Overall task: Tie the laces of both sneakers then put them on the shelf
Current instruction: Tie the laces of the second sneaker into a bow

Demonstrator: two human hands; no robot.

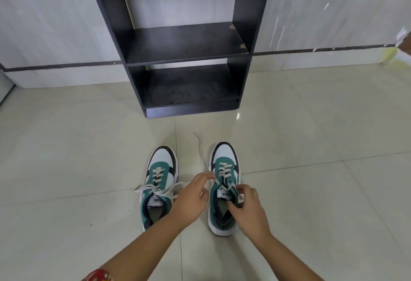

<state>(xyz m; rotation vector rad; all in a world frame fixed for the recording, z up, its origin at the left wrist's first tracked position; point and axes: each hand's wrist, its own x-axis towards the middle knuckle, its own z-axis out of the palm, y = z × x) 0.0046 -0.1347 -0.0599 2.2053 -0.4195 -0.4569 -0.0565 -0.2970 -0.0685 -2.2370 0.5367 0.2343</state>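
Two green, white and black sneakers stand side by side on the tiled floor, toes toward the shelf. The left sneaker (pixel 159 183) has loose cream laces spilling over both sides. At the right sneaker (pixel 224 169), my left hand (pixel 191 198) pinches the lace end on its left side, and that lace (pixel 201 154) trails forward across the floor. My right hand (pixel 246 207) pinches the other lace end at the tongue. The black shelf unit (pixel 184 42) stands ahead against the wall with bare boards.
Glossy beige floor tiles (pixel 311 191) surround the shoes. A white wall with a dark skirting stripe (pixel 55 66) runs behind the shelf. Something yellow and white (pixel 400 56) sits at the far right edge.
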